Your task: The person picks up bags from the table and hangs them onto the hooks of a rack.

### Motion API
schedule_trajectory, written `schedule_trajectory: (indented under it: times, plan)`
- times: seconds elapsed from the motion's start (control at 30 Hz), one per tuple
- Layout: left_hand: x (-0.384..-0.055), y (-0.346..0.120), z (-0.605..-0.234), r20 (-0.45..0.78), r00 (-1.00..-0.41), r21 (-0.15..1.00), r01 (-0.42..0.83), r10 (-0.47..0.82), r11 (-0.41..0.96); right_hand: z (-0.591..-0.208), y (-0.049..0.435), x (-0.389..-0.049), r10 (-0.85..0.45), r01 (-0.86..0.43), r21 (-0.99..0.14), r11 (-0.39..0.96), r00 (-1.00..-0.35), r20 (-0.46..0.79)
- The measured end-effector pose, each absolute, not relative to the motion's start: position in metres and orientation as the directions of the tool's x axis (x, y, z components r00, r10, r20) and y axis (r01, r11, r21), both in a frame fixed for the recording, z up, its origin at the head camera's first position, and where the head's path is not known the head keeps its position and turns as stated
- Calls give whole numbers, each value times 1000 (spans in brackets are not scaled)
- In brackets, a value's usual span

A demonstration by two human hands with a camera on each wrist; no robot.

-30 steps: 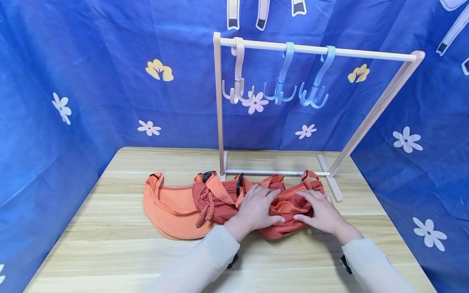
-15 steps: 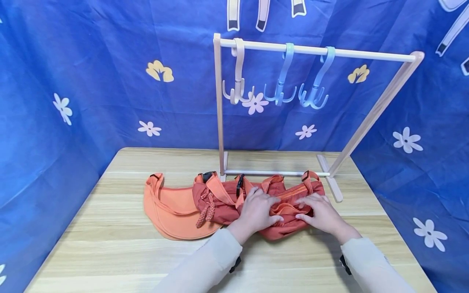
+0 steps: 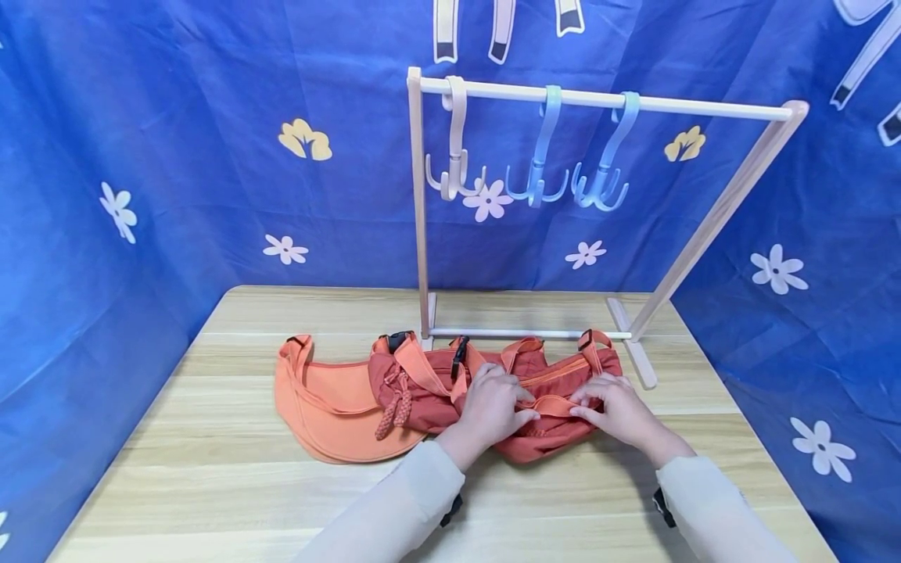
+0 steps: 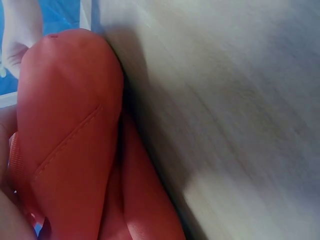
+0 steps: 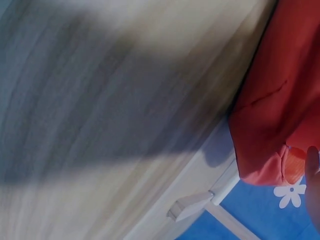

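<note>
Red Bag point(image 3: 538, 447) with Orange Strap point(image 3: 553, 406), on a Bench point(image 3: 232, 500)

Item one: the red bag, which lay at the right of a close row on the bench, an orange zip point(image 3: 556, 372) along its upper side. The person's left hand point(image 3: 489, 403) rested on its left part, fingers narrow, pinching the orange strap; the right hand point(image 3: 619, 410) pinched the strap's right part between thumb and fingers, so that a short bowed length showed between the two hands. (Both wrist views gave mostly red cloth and wood grain.)

Item two: a second bag point(image 3: 425, 407), also red, just left of the left hand, with braided cords point(image 3: 401, 408) on its near face. A black buckle point(image 3: 459, 356) lay close to that hand.

Item three: an orange visor point(image 3: 338, 426), at the left, its brim partly covered by the second bag.

Item four: a rack point(image 3: 716, 223) of pale wood, at the far side, a whitish hook point(image 3: 456, 148) and two blue hooks point(image 3: 540, 148) hung from its top bar. Blue cloth point(image 3: 352, 203) printed with flowers stood behind.
</note>
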State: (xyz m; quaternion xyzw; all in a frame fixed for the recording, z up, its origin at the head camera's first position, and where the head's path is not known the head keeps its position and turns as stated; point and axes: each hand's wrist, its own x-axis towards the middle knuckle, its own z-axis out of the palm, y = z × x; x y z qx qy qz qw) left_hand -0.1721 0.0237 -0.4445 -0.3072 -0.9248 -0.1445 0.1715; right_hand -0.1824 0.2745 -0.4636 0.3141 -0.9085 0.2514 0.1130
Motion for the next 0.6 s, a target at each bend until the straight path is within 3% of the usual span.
schedule_trajectory:
  times: [0.23,0.6]
  plan:
    - [-174,25,-444,443,-750,215,621,491,754,-455,278,-186,-511,-587,-414,696,-810,289]
    - [-170,27,-437,472,-790,372,582,392,724,-436,282,-193,-560,-649,-415,638,-761,329]
